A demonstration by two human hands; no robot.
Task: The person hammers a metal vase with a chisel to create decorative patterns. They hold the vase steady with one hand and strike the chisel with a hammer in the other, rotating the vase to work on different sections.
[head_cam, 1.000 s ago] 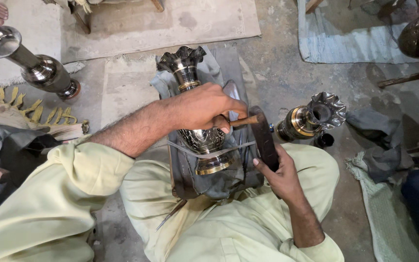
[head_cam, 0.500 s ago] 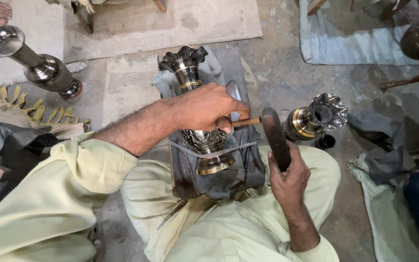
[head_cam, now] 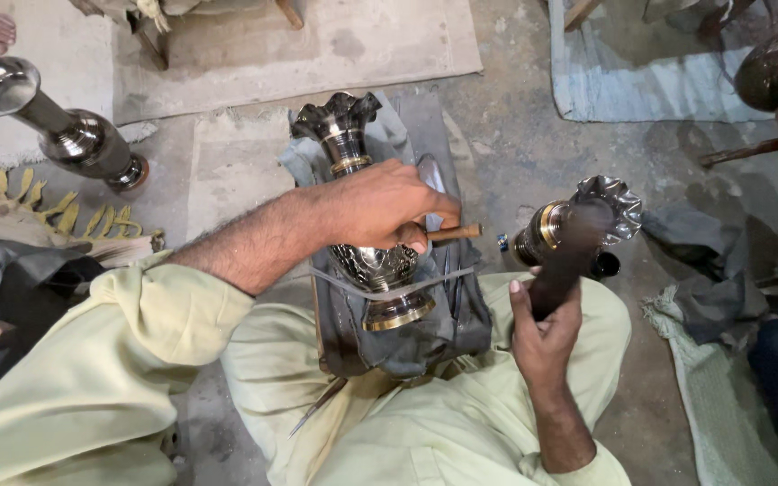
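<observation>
Left hand: the left hand is closed around a thin wooden-handled tool, whose brown handle end sticks out past the fingers toward the right; the hand rests over the body of the vase.
Right hand: the right hand is gripping a dark, blurred mallet-like tool, raised off to the right of the vase and apart from it.
Worked piece: an engraved silver-and-brass metal vase with a fluted rim lies on its side across the person's lap, rim pointing away, brass-banded foot toward the body.
Padding: a grey cloth bundle sits under the vase, with a thin strap crossing it near the foot.
Nearby right: a second fluted metal vase with a brass band lies on the concrete floor just beside the right knee.
Nearby left: a tall polished trumpet-shaped metal vase lies well apart at upper left, on a pale mat.
Clothing: pale yellow-green sleeves and trousers.
</observation>
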